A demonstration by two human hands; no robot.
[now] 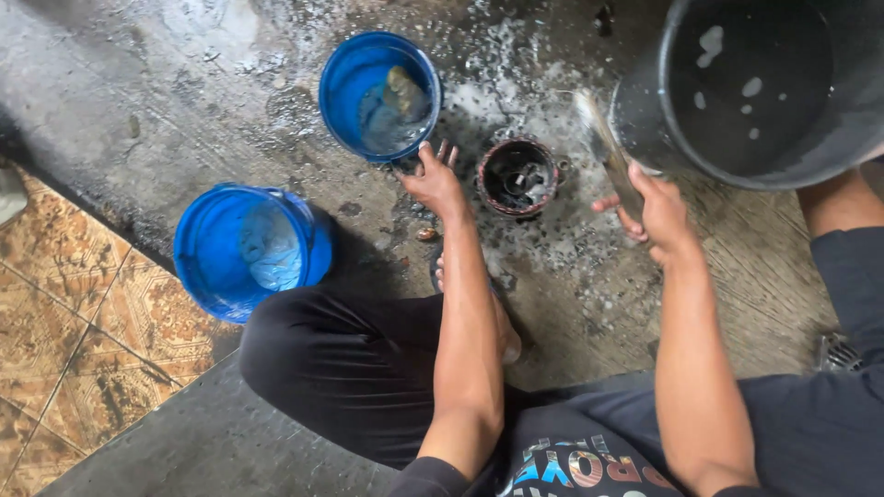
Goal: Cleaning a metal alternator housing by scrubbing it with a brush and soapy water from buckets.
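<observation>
1. Round metal part (518,177), dark and greasy, with a reddish rim, sat on the wet concrete floor (166,101), between the person's two hands and just right of the nearer blue bucket (348,92).
2. Its open top showed black inner fittings; finer detail was too dark to read. White foam and grey specks lay on the floor around it, thickest behind and to the right.
3. Left hand (433,179) rested beside the part with fingers spread wide, fingertips toward the bucket's base; it held nothing. Whether it touched the part's rim could not be told.
4. Right hand (656,210) was closed around the handle of a brush (603,147), bristle end pointing up and away, close to the large black tub (829,138).
5. Judgement: step in hand looked like scrubbing the part clean, brush raised off it, not in contact.
6. Judgement: next move would call for steadying the part with the free hand and bringing the bristles down into the open top, since a greasy round piece on wet floor may slide or tip.
7. Second blue bucket (207,267), lying tilted, stood well apart at left near the patterned tiles (64,304); a bare foot (505,331) rested below the part.
</observation>
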